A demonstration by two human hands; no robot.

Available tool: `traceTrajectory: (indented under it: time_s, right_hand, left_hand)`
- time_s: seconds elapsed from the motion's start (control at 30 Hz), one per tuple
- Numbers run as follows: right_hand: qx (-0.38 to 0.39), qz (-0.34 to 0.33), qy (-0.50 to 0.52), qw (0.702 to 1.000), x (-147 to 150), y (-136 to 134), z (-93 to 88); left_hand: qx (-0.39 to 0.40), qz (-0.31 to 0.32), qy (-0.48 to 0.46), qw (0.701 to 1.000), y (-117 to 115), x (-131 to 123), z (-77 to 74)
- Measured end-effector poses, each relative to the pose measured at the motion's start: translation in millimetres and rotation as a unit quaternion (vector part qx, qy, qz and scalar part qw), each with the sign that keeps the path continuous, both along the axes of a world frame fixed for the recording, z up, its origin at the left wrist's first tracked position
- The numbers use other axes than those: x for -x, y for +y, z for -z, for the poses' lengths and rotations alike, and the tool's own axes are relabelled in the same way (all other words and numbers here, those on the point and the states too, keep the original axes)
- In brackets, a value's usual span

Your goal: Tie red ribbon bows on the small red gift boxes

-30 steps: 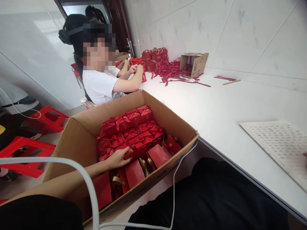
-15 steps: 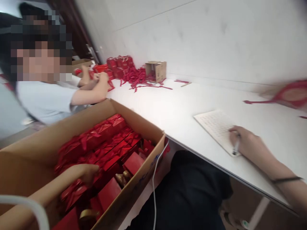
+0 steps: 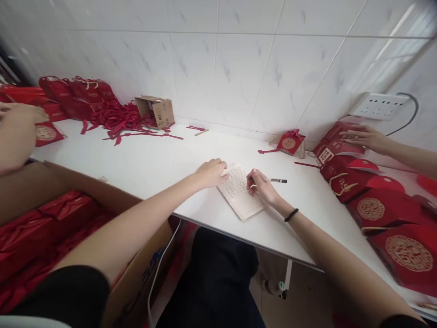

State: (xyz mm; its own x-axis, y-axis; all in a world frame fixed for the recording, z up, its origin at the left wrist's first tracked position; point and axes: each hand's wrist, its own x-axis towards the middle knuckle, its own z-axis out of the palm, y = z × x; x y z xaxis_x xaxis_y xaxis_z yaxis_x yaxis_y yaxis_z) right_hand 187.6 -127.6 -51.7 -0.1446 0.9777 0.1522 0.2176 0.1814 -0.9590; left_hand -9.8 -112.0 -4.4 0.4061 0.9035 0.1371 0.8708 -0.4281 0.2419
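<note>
On the white table a lined notepad (image 3: 251, 205) lies at a tilt, its upper part filled with small marks or writing. My left hand (image 3: 210, 173) rests on its upper left edge, fingers loosely bent and apart, holding nothing. My right hand (image 3: 262, 186) is over the right side of the pad, closed around a pen (image 3: 278, 181). The pen's dark end points right; its tip is hidden by my fingers.
Left of me stands a cardboard carton (image 3: 133, 291) of red gift boxes (image 3: 44, 228). Red ribbons (image 3: 118, 116) spill from a small box (image 3: 164, 114). Red gift bags (image 3: 372, 207) line the right. Co-workers' hands (image 3: 365, 136) show at both sides. A cable (image 3: 153, 278) hangs below.
My left hand has left the red boxes in the carton and come onto the notepad. My right hand still has the pen, turned differently. The view has swung right, showing more red bags.
</note>
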Motion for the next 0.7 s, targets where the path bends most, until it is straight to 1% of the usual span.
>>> traceTrajectory:
  time_s: [0.07,0.13,0.17,0.23,0.33,0.47,0.53,0.6,0.7]
  right_hand:
    - [0.032,0.032,0.070,0.997,1.4,2.7,9.8]
    - [0.061,0.047,0.096,0.992,-0.5,3.0,15.2]
    - [0.075,0.045,0.097,0.991,-2.1,2.6,15.7]
    - [0.097,0.034,0.092,0.990,-4.2,1.2,13.6]
    - [0.086,0.030,0.085,0.992,-2.2,-1.1,8.6]
    - [0.024,0.071,0.080,0.994,7.4,-5.5,7.9]
    - [-0.014,0.080,0.045,0.996,11.0,-8.5,9.1]
    - [-0.032,0.071,-0.015,0.997,12.3,-11.2,9.6]
    - [-0.013,0.070,-0.089,0.993,11.5,-13.4,8.6]
  left_hand:
    - [0.004,-0.020,-0.026,0.999,27.2,-27.2,23.6]
    - [0.002,-0.040,-0.047,0.998,47.6,-44.3,40.9]
    - [0.001,-0.047,-0.058,0.997,55.1,-49.7,46.9]
    - [0.002,-0.055,-0.075,0.996,65.1,-55.4,54.1]
    - [0.014,-0.048,-0.094,0.994,71.5,-55.7,57.5]
    - [0.030,-0.025,-0.095,0.995,72.3,-54.3,57.7]
    - [0.023,-0.022,-0.083,0.996,71.5,-56.2,58.1]
    - [0.014,-0.025,-0.075,0.997,70.4,-58.7,58.6]
    - [0.014,-0.035,-0.077,0.996,68.2,-61.1,58.8]
